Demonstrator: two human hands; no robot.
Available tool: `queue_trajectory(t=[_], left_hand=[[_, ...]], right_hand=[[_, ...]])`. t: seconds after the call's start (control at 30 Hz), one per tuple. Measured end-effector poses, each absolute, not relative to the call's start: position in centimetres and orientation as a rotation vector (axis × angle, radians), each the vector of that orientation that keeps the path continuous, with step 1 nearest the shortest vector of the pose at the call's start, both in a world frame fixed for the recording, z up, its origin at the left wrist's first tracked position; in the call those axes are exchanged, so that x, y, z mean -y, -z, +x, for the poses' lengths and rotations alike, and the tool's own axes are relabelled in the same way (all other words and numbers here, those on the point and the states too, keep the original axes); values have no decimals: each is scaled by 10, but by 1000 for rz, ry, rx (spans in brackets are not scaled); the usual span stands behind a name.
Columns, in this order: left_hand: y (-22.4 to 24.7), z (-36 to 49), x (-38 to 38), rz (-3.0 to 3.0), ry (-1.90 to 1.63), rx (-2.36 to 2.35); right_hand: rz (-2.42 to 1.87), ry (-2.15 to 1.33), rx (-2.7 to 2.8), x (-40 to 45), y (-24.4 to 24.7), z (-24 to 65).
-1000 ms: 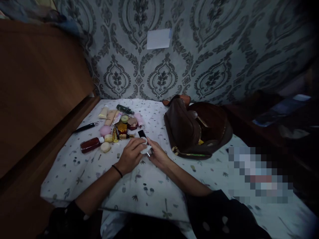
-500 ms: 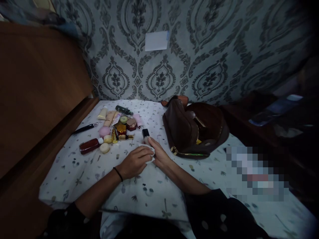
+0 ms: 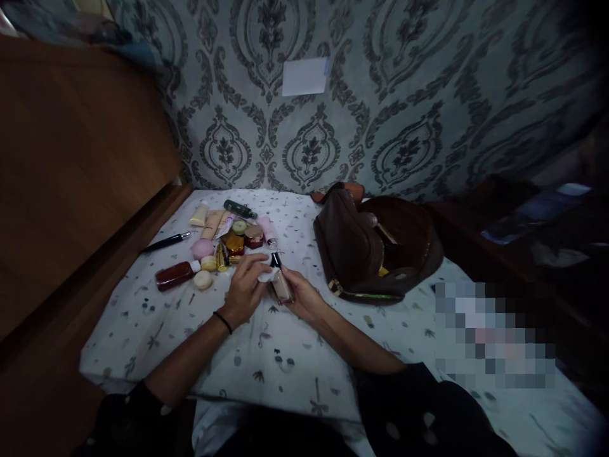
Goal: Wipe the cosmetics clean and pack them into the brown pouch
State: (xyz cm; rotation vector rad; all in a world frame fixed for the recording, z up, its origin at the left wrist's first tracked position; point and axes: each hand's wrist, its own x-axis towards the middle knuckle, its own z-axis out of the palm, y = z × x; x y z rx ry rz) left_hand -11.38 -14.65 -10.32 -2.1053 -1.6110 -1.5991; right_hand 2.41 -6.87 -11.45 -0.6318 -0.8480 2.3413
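Observation:
My right hand (image 3: 305, 296) grips a small glass foundation bottle (image 3: 283, 289) with beige contents and a black cap, tilted over the bed sheet. In my left hand (image 3: 245, 289) is a white wipe (image 3: 267, 275), pressed against the bottle near its cap; the fingers partly cover the wipe. Just beyond the left hand lies a cluster of cosmetics: a gold-topped jar (image 3: 235, 244), a dark red jar (image 3: 254, 236), a small gold bottle (image 3: 221, 258), a pink sponge-like piece (image 3: 203, 248), a round cream-coloured piece (image 3: 203, 280) and a dark red bottle (image 3: 174, 277) with a white cap.
An open brown leather bag (image 3: 342, 247) stands to the right. Farther back lie a dark green bottle (image 3: 240, 209), a pink tube (image 3: 267, 230) and a cream tube (image 3: 198, 214). A black pen-like item (image 3: 166, 242) lies near the wooden furniture (image 3: 85, 139) at left. A patterned wall rises behind.
The bottle has turned and come nearer, so its beige body shows. My left hand has moved up and slightly left, bringing the wipe from below the bottle to its cap end.

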Motion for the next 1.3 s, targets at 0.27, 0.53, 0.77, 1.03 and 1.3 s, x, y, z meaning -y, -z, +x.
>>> queue_trajectory(t=[0.27, 0.53, 0.77, 1.03, 1.3], left_hand=[[104, -111, 148, -2232, 1375, 1469], [103, -90, 156, -2638, 1108, 1154], [101, -91, 155, -2616, 1287, 1145], [102, -106, 152, -2275, 1508, 1419], [103, -115, 144, -1964, 1866, 1690]], right_hand=[[-614, -2303, 877, 72, 115, 23], [-676, -2210, 770, 62, 118, 23], [-629, -2289, 718, 55, 123, 25], [-516, -2425, 667, 58, 128, 23], [-557, -2382, 773, 61, 125, 24]])
